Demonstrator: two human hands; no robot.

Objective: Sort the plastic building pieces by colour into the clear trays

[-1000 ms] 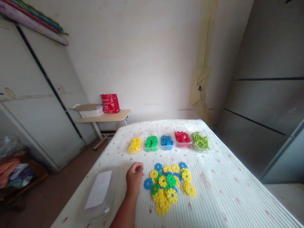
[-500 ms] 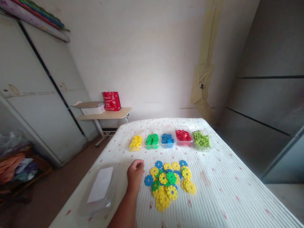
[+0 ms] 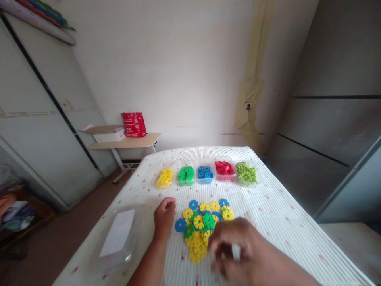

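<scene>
A loose pile of notched plastic discs [image 3: 199, 222], yellow, green and blue, lies on the table in front of me. Left of the pile, my left hand [image 3: 166, 214] rests by the cloth with its fingers curled closed. What they hold, if anything, is hidden. My right hand [image 3: 238, 248] hangs over the right side of the pile and covers some yellow discs. Its fingers are bent, but motion smears them, and I cannot make out anything in them.
Clear tubs of yellow pieces [image 3: 165, 177], green discs [image 3: 185, 174], blue discs [image 3: 205, 173], red pieces [image 3: 224, 168] and light green pieces [image 3: 246, 173] stand in a row behind the pile. A transparent plastic box [image 3: 131, 252] with white paper [image 3: 118, 232] lies left.
My right hand has come into view from the lower right, over the pile. The view has shifted slightly to the right. My left hand stays beside the pile, fingers still curled.
</scene>
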